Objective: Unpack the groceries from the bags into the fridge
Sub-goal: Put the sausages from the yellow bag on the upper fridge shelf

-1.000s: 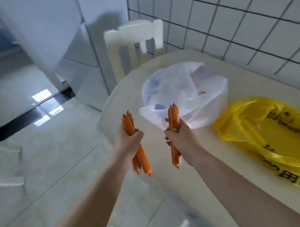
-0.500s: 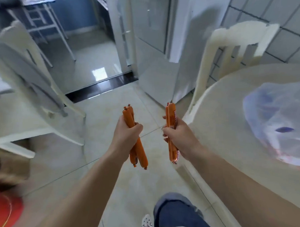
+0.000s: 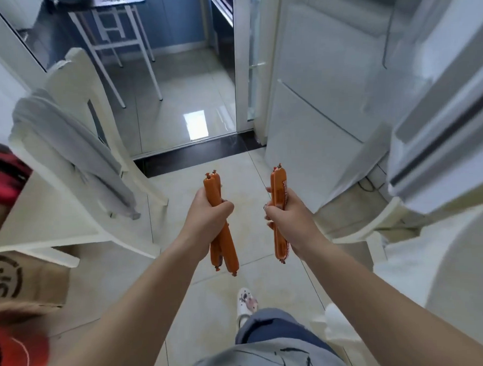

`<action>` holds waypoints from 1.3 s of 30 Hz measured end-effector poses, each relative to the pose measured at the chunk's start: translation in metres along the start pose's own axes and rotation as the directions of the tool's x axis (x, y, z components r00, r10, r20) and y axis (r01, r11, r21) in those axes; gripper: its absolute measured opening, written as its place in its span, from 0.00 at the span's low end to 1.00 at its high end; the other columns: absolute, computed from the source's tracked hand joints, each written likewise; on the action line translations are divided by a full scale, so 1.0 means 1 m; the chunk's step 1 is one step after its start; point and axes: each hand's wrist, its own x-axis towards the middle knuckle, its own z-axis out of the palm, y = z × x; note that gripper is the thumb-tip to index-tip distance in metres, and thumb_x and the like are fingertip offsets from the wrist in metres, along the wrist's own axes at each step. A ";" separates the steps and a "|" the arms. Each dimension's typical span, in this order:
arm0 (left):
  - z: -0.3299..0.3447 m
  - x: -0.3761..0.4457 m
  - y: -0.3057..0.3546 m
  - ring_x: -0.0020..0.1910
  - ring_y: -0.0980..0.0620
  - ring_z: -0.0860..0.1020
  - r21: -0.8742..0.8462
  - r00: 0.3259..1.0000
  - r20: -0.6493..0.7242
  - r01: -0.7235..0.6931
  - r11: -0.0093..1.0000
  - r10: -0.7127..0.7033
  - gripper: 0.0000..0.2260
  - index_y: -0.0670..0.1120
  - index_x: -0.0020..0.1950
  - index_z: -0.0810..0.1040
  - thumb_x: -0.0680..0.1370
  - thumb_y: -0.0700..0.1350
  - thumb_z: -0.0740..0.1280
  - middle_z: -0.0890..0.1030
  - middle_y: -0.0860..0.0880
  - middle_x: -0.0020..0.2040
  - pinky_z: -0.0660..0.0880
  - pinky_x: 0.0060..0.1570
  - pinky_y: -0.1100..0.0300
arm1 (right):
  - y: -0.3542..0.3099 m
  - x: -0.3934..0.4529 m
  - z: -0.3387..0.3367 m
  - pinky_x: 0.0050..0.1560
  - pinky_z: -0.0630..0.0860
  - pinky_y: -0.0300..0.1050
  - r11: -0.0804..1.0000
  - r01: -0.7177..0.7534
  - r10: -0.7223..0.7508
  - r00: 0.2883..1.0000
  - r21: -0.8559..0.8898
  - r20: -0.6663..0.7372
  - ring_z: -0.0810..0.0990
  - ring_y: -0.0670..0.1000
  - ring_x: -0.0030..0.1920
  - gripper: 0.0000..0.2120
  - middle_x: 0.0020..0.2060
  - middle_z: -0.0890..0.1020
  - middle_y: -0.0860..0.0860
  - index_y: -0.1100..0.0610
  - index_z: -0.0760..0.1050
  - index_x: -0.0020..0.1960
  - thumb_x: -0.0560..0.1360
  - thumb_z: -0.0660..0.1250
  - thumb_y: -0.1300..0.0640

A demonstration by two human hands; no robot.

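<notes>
My left hand grips a small bundle of orange wrapped sausages, held upright over the tiled floor. My right hand grips another bundle of orange sausages, also upright, a short way to the right. The white fridge stands ahead on the right with its doors closed. The grocery bags on the table are out of view.
A white chair with a grey cloth draped over it stands at the left. A brown paper bag and a red object sit at lower left. The table edge and another chair are at right. A doorway leads ahead.
The view has swung left, away from the table and its bags, toward the fridge and doorway. Both hands keep hold of their sausages in the same pose.
</notes>
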 end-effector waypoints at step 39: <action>0.171 0.528 0.462 0.42 0.49 0.72 -0.029 0.642 0.709 -0.390 0.921 0.294 0.11 0.54 0.45 0.69 0.72 0.39 0.65 0.73 0.44 0.44 0.76 0.52 0.49 | -0.297 0.502 -0.199 0.42 0.78 0.44 0.952 0.206 0.032 0.667 0.225 -0.745 0.77 0.49 0.43 0.13 0.45 0.76 0.53 0.53 0.70 0.60 0.76 0.62 0.61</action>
